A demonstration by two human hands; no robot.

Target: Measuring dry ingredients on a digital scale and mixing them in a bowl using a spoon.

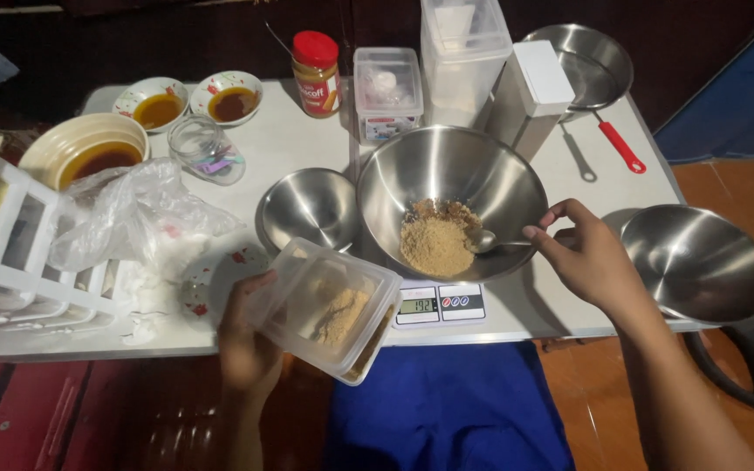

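Observation:
My left hand (pixel 246 349) holds a clear plastic container (pixel 329 307) tilted toward me, with some brown crumbs inside. My right hand (pixel 582 257) grips the handle of a metal spoon (pixel 486 241) whose bowl rests inside a large steel mixing bowl (pixel 482 179). A heap of brown crumbs (pixel 434 242) lies at the bottom of that bowl. The bowl stands on a digital kitchen scale (pixel 438 304) with a lit display at the table's front edge.
A smaller steel bowl (pixel 311 209) sits left of the big one, another steel bowl (pixel 700 262) at the right. Behind stand a red-lidded jar (pixel 317 74), clear plastic boxes (pixel 387 92), a pan with a red handle (pixel 599 70), sauce bowls (pixel 157 105) and a crumpled plastic bag (pixel 137 218).

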